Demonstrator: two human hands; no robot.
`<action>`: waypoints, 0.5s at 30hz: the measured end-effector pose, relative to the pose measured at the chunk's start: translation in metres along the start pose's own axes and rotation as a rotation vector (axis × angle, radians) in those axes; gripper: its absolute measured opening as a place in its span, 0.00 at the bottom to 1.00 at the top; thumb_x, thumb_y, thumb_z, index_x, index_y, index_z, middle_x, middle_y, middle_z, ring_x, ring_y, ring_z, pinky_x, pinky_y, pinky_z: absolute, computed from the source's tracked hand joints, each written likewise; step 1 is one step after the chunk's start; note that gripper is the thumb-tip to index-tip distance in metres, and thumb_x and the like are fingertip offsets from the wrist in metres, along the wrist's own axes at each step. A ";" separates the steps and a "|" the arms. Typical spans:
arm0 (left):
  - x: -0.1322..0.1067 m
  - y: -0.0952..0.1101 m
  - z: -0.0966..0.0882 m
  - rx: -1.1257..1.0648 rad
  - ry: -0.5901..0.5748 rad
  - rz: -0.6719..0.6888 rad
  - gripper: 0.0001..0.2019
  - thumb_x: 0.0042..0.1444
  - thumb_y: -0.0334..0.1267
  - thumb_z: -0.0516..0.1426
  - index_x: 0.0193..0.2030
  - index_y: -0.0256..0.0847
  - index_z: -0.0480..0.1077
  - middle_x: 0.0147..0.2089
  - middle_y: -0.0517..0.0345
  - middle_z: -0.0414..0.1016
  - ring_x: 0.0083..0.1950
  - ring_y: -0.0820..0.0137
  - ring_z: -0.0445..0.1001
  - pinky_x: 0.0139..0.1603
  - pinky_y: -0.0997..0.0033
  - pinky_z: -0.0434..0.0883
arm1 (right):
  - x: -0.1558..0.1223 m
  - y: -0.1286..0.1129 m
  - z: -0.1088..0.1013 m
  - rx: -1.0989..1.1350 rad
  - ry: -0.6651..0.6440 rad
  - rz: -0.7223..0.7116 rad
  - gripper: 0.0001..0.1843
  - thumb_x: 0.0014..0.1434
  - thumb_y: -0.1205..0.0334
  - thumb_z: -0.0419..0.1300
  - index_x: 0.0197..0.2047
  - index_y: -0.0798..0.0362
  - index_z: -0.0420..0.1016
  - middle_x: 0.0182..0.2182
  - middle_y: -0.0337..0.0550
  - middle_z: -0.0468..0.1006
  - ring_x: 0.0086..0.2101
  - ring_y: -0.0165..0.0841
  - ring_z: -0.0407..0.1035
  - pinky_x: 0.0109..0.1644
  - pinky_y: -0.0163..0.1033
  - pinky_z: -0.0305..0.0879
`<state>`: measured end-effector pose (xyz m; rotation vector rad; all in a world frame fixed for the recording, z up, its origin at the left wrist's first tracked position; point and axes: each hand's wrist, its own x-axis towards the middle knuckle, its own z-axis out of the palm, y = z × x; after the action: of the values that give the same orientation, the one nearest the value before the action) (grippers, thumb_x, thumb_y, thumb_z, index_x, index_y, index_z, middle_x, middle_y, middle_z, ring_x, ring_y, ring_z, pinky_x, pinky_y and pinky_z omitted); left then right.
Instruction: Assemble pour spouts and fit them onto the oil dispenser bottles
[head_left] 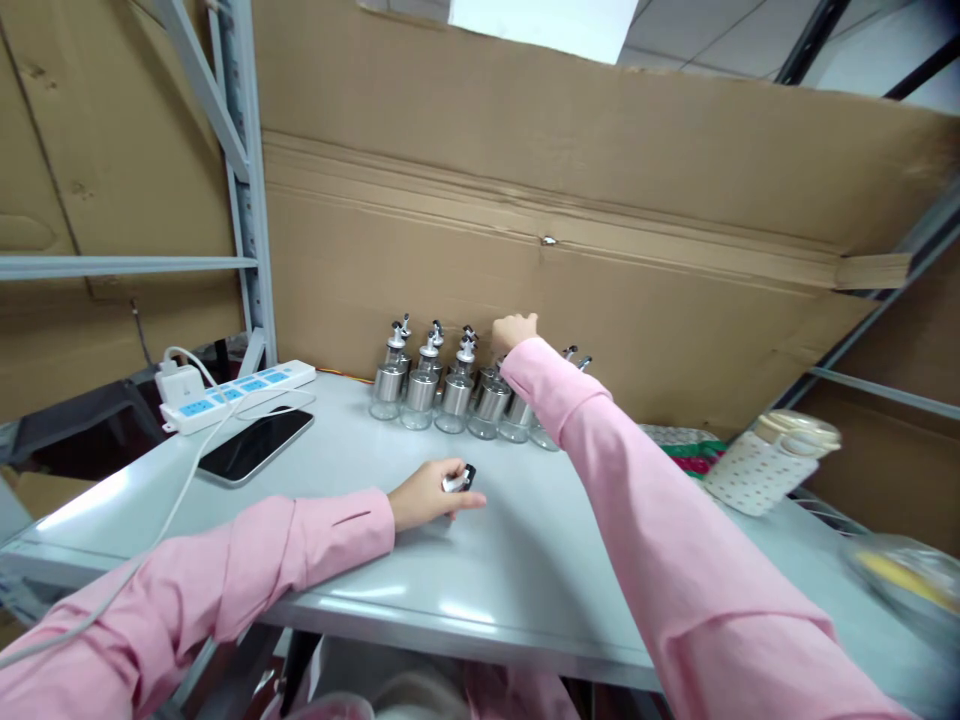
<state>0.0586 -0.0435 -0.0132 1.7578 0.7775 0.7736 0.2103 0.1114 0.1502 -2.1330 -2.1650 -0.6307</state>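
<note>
Two close rows of glass oil bottles (454,392) with steel sleeves and spouted tops stand at the back of the table. My right hand (513,332) is reached over the bottles right of the row's middle, with its fingers curled down. It covers the top of at least one bottle, and what the fingers grip is hidden. Low over the front middle of the table, my left hand (429,494) is closed around a small black and silver pourer spout (459,480). The left thumb points to the right.
On the left lie a phone (256,446) and a white power strip (238,394) with a charger (180,386) and a trailing cable (184,485). A dotted white jug-like container (765,465) and a blurred plastic-wrapped item (904,580) are on the right. Cardboard (420,250) walls the back.
</note>
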 end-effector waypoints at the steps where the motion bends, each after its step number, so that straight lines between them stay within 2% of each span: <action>1: 0.000 -0.001 0.000 -0.001 0.004 -0.006 0.19 0.42 0.48 0.61 0.27 0.39 0.55 0.22 0.69 0.61 0.21 0.79 0.62 0.26 0.77 0.60 | 0.001 -0.002 0.002 -0.004 -0.001 0.013 0.19 0.54 0.71 0.51 0.48 0.61 0.72 0.48 0.62 0.72 0.52 0.47 0.63 0.54 0.58 0.48; 3: 0.000 -0.001 0.000 -0.004 0.021 -0.010 0.20 0.40 0.47 0.62 0.29 0.39 0.55 0.24 0.69 0.60 0.21 0.79 0.62 0.25 0.77 0.60 | 0.001 -0.006 0.005 0.001 -0.011 0.043 0.19 0.54 0.73 0.50 0.48 0.60 0.73 0.48 0.62 0.72 0.51 0.47 0.64 0.54 0.61 0.46; 8: 0.000 0.002 0.000 -0.061 0.029 0.004 0.16 0.45 0.43 0.58 0.30 0.40 0.54 0.25 0.69 0.58 0.22 0.81 0.61 0.26 0.78 0.59 | 0.003 -0.010 0.006 0.042 -0.013 0.045 0.20 0.55 0.76 0.47 0.47 0.59 0.73 0.45 0.58 0.75 0.48 0.44 0.68 0.55 0.68 0.36; 11: 0.000 0.001 -0.002 -0.064 0.071 0.024 0.13 0.43 0.37 0.58 0.29 0.39 0.55 0.24 0.69 0.57 0.23 0.81 0.59 0.27 0.78 0.58 | 0.005 -0.006 -0.003 0.047 0.061 0.000 0.18 0.55 0.75 0.48 0.45 0.60 0.74 0.42 0.56 0.76 0.46 0.45 0.68 0.54 0.72 0.30; 15: 0.002 -0.003 -0.002 -0.060 0.128 0.025 0.08 0.43 0.31 0.55 0.29 0.39 0.56 0.22 0.68 0.59 0.24 0.79 0.59 0.29 0.78 0.58 | 0.008 0.014 -0.028 0.082 0.218 0.017 0.14 0.54 0.74 0.50 0.40 0.62 0.74 0.39 0.55 0.76 0.45 0.47 0.68 0.53 0.73 0.29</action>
<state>0.0574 -0.0400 -0.0147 1.6792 0.8103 0.9240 0.2161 0.1106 0.1816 -1.9392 -2.0206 -0.7224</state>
